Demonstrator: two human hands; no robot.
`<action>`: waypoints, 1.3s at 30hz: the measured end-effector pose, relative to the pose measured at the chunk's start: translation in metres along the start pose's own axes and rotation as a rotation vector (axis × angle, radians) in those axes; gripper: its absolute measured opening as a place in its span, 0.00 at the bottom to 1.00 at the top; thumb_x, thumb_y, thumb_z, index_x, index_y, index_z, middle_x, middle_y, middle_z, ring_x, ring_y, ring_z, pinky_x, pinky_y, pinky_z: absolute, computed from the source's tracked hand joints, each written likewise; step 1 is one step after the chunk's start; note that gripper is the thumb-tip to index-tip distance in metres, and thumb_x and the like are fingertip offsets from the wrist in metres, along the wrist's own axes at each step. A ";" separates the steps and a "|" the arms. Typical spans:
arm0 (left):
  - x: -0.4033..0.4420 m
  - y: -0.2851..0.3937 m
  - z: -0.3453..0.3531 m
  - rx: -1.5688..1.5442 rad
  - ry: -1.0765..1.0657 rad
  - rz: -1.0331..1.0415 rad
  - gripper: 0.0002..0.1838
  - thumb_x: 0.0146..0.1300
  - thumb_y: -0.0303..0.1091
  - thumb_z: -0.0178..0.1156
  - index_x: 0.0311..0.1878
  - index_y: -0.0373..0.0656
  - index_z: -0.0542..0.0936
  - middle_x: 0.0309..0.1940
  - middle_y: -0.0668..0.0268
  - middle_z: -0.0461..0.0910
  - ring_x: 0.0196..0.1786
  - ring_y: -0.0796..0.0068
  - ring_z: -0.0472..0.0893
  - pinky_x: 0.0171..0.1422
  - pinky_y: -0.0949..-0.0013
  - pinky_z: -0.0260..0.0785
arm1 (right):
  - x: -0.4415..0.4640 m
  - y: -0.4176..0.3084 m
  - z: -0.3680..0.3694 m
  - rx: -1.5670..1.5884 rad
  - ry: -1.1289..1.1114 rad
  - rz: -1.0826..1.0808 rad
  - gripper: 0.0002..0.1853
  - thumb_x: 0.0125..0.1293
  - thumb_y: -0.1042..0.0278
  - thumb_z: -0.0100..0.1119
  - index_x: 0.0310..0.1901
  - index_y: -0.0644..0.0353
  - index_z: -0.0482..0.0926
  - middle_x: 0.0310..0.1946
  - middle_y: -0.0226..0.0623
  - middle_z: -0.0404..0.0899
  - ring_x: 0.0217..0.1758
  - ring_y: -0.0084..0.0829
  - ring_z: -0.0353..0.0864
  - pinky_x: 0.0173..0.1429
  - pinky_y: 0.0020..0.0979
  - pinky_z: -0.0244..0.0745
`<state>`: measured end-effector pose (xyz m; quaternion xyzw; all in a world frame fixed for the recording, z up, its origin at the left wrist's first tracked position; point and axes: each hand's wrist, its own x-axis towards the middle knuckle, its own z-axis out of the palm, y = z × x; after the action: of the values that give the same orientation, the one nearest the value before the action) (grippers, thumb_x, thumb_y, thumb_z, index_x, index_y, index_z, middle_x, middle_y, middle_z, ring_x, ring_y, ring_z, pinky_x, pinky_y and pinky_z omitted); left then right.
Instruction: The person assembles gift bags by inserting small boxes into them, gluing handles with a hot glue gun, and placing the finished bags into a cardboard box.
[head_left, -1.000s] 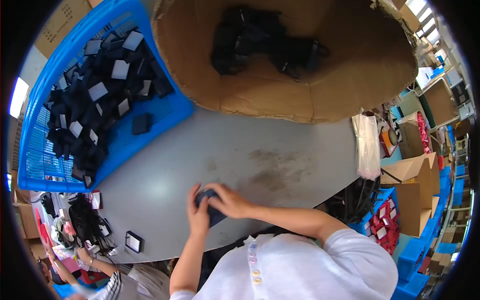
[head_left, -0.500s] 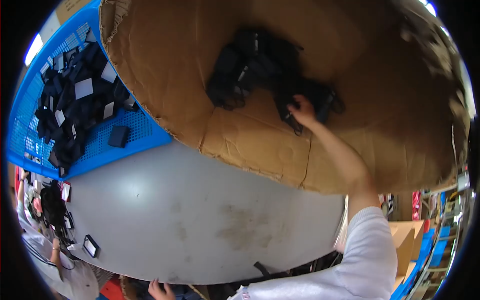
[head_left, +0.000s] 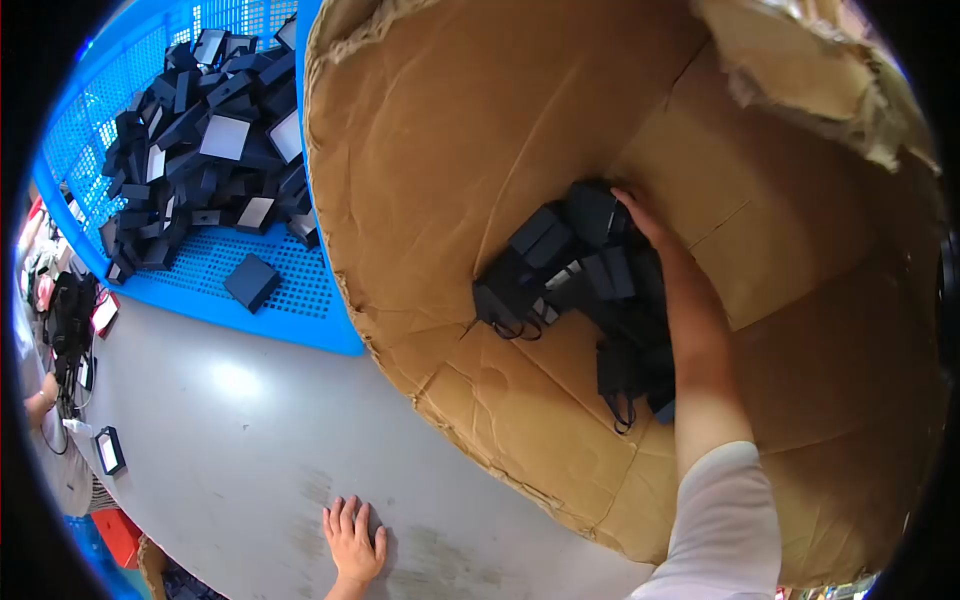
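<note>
My right hand [head_left: 640, 212] reaches deep into a big cardboard box [head_left: 470, 400]. Its fingers are bent against the edge of a black box [head_left: 592, 212] at the top of a dark pile, and some of them are hidden. Around it lie several more black boxes [head_left: 541, 238] and black pieces with cord loops [head_left: 620, 372]. On the grey table [head_left: 300, 440], my left hand [head_left: 355, 543] rests flat with its fingers spread, holding nothing.
A blue plastic basket [head_left: 240, 325] full of small dark boxes, some showing white faces, stands against the carton. At the table's left edge are a small black-framed box [head_left: 109, 451], dark cords [head_left: 68, 320] and another person's hand [head_left: 45, 392]. A torn flap [head_left: 800, 80] hangs at upper right.
My right hand has moved from the pile's near right side to its far edge. My left hand has come up from the table's front edge onto the tabletop. The view has shifted.
</note>
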<state>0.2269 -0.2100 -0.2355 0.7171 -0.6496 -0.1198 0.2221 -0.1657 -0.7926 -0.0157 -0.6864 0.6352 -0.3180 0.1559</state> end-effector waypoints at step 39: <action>-0.001 0.012 -0.001 0.143 -0.016 0.057 0.29 0.57 0.41 0.55 0.60 0.37 0.69 0.63 0.48 0.64 0.69 0.45 0.56 0.73 0.42 0.41 | -0.305 -0.024 0.042 -0.471 -0.340 0.298 0.41 0.56 0.30 0.52 0.68 0.42 0.62 0.73 0.44 0.44 0.74 0.61 0.37 0.69 0.69 0.35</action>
<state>0.2168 -0.2098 -0.2295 0.7115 -0.6784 -0.0725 0.1681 -0.1181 -0.5012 -0.1048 -0.6462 0.7497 -0.0168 0.1416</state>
